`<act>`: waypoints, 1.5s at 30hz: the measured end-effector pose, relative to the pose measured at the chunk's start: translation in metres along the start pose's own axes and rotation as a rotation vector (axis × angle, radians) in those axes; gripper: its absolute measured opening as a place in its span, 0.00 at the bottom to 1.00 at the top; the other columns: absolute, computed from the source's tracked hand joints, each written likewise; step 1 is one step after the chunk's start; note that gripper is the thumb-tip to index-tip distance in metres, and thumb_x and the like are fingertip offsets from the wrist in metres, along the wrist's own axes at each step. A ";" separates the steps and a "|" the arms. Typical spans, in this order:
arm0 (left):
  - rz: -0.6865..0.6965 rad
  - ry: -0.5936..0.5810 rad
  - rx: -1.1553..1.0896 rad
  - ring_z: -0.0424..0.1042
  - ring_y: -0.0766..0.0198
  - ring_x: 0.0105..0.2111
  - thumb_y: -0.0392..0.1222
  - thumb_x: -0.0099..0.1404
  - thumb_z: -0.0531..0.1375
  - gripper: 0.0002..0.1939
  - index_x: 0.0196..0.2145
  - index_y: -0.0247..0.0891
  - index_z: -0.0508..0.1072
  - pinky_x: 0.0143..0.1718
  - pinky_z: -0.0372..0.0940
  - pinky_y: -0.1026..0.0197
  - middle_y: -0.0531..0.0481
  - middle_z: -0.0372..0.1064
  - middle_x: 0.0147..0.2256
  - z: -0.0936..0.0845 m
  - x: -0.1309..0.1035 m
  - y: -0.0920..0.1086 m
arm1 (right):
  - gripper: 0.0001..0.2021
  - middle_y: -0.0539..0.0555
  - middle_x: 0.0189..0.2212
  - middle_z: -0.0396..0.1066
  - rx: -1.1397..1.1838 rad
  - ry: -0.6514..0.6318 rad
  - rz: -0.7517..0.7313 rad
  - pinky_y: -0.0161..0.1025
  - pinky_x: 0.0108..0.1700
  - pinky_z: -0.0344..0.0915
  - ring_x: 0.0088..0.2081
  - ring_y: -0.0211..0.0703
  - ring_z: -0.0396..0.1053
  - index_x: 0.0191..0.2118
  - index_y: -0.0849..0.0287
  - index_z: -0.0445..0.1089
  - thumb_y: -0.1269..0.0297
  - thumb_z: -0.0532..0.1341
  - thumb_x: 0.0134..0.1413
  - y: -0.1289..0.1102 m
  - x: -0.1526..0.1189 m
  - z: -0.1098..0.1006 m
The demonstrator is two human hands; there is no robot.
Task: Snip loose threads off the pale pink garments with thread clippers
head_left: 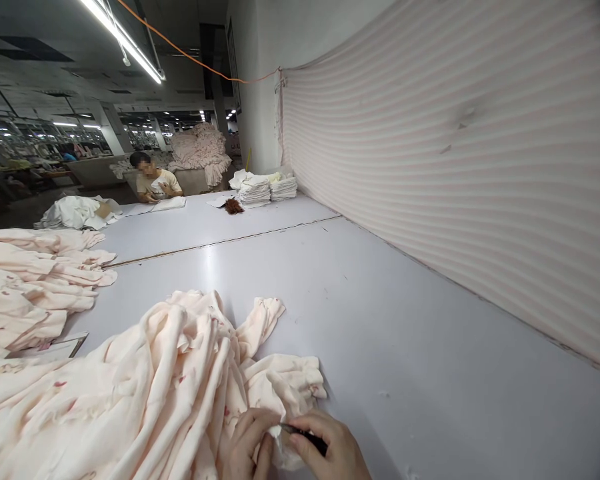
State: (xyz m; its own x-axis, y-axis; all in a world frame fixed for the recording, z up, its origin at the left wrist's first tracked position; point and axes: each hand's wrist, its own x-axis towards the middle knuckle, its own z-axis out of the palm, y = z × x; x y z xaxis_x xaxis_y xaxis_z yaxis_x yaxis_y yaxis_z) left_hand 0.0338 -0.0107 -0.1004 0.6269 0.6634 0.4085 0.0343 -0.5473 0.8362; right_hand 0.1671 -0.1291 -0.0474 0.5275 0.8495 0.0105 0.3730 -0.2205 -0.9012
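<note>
1. Right hand (330, 445), at the 6 o'clock edge of the view, is closed around a small dark tool (305, 437), seemingly thread snips, with its tip at the fabric edge.
2. Left hand (247, 443), touching the right at its 9 o'clock, pinches a fold of the pale pink garment (180, 373) between thumb and fingers.
3. That garment lies bunched on the white table (380, 300), spreading toward 9 and 10 o'clock from the hands.
4. To do this well, I judge the pinch should keep the fabric taut and the tool's tip should meet only loose thread, not the cloth.
5. Further out, a second pink pile (30, 280) sits at 10 o'clock; folded stacks (265, 189) and a seated person (155, 180) are at 12 o'clock.
</note>
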 end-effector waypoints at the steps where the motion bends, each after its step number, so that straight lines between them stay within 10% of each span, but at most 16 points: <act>1: -0.005 -0.008 -0.008 0.73 0.58 0.37 0.46 0.66 0.54 0.11 0.38 0.47 0.77 0.40 0.65 0.59 0.49 0.74 0.36 0.000 0.000 0.000 | 0.09 0.54 0.34 0.79 -0.003 0.002 0.008 0.36 0.40 0.68 0.38 0.48 0.75 0.37 0.54 0.79 0.62 0.61 0.54 0.001 0.000 0.000; 8: -0.074 -0.078 -0.054 0.73 0.59 0.38 0.48 0.66 0.55 0.13 0.38 0.44 0.78 0.42 0.63 0.61 0.48 0.74 0.36 0.001 0.001 0.005 | 0.18 0.53 0.38 0.76 0.015 0.134 -0.015 0.35 0.37 0.68 0.35 0.45 0.73 0.45 0.53 0.72 0.69 0.62 0.44 0.006 -0.004 0.017; 12: -0.148 -0.144 -0.064 0.70 0.61 0.30 0.50 0.65 0.56 0.14 0.35 0.42 0.78 0.33 0.61 0.64 0.49 0.72 0.29 0.003 0.005 0.013 | 0.07 0.50 0.28 0.72 -0.139 0.165 -0.174 0.33 0.33 0.62 0.31 0.42 0.70 0.32 0.54 0.71 0.72 0.57 0.49 0.008 0.000 0.029; 18: -0.351 -0.197 -0.167 0.64 0.64 0.24 0.55 0.59 0.61 0.16 0.31 0.40 0.80 0.27 0.57 0.65 0.50 0.70 0.24 0.005 0.008 0.013 | 0.17 0.49 0.21 0.70 0.190 0.188 0.088 0.32 0.34 0.63 0.27 0.40 0.68 0.26 0.56 0.63 0.52 0.52 0.62 0.010 0.005 0.014; 24: -0.534 -0.181 -0.367 0.65 0.65 0.23 0.59 0.58 0.61 0.20 0.31 0.37 0.78 0.25 0.58 0.67 0.51 0.71 0.23 0.011 0.001 -0.003 | 0.10 0.50 0.27 0.73 0.180 0.134 0.086 0.32 0.35 0.65 0.32 0.43 0.70 0.31 0.58 0.70 0.57 0.60 0.55 0.010 0.001 0.002; 33: -0.564 -0.094 -0.505 0.65 0.66 0.24 0.55 0.55 0.65 0.17 0.30 0.37 0.77 0.33 0.63 0.65 0.52 0.71 0.22 0.013 0.002 -0.008 | 0.12 0.53 0.36 0.77 -0.165 0.129 -0.068 0.33 0.38 0.68 0.35 0.43 0.75 0.42 0.52 0.75 0.67 0.61 0.51 0.016 -0.008 0.018; 45: -0.525 -0.069 -0.420 0.71 0.63 0.27 0.62 0.54 0.62 0.24 0.35 0.38 0.77 0.29 0.64 0.65 0.50 0.76 0.26 0.022 -0.003 -0.006 | 0.10 0.52 0.27 0.76 0.147 0.196 0.086 0.34 0.33 0.65 0.31 0.46 0.71 0.33 0.56 0.76 0.56 0.62 0.52 0.026 -0.001 0.027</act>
State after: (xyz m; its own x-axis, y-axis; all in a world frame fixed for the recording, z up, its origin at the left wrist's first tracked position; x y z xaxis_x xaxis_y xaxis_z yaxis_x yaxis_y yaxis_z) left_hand 0.0488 -0.0208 -0.1149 0.6587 0.7453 -0.1032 0.0510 0.0927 0.9944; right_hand 0.1560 -0.1229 -0.0824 0.6955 0.7186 0.0021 0.2135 -0.2038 -0.9555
